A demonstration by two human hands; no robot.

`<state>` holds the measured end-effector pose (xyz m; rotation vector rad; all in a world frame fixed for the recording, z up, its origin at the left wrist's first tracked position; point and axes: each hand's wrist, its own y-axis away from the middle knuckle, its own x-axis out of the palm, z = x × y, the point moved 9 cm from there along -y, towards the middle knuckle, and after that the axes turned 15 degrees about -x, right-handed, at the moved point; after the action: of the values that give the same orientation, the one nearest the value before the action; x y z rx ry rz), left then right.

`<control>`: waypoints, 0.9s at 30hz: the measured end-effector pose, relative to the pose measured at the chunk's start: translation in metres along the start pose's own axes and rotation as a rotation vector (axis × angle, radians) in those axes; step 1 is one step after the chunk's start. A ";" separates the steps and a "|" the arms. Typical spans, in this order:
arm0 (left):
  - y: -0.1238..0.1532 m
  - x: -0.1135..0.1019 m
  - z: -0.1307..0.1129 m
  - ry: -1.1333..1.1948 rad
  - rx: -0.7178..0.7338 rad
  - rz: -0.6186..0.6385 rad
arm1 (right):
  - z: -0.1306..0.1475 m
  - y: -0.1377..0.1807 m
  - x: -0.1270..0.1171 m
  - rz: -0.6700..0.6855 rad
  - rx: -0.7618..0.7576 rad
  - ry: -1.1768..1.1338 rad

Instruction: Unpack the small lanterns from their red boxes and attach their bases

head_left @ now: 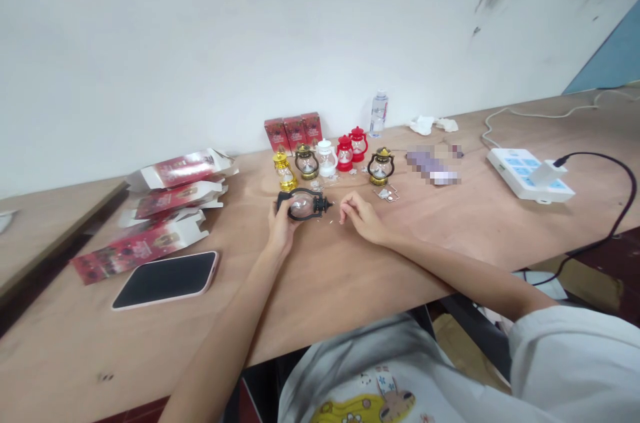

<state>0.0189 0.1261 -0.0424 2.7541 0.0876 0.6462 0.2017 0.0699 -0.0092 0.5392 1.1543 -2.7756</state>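
A small black lantern [303, 204] with a clear globe lies on its side in my left hand [283, 223], its pointed top toward the right. My left fingers wrap its base end. Just right of that tip is my right hand [364, 218], fingers curled together near the table; whether anything small is between them cannot be made out. Tiny pale bits lie on the wood between the hands. Behind stand a gold lantern [285, 173], a bronze lantern [307, 162], a white lantern [327, 158] and two red lanterns [345, 154]. Another bronze lantern [381, 167] stands apart, beyond my right hand.
Flattened red boxes [143, 243] and a phone [165, 280] lie at left. Upright red boxes [294, 132] and a water bottle [379, 114] stand near the wall. Crumpled tissue [423, 124], a blurred purple item [430, 164] and a power strip [530, 173] with a plugged cable lie at right.
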 end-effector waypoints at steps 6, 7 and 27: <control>-0.002 0.002 0.002 0.018 -0.036 0.050 | -0.004 0.001 -0.001 -0.015 0.004 -0.008; -0.003 0.002 0.003 0.020 -0.050 0.055 | -0.004 0.001 -0.001 -0.018 0.007 -0.002; 0.012 0.025 0.019 0.005 -0.273 0.226 | -0.006 0.000 -0.002 -0.039 0.011 -0.088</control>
<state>0.0500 0.1123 -0.0438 2.5165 -0.2940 0.6678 0.2058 0.0737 -0.0126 0.3955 1.1445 -2.8087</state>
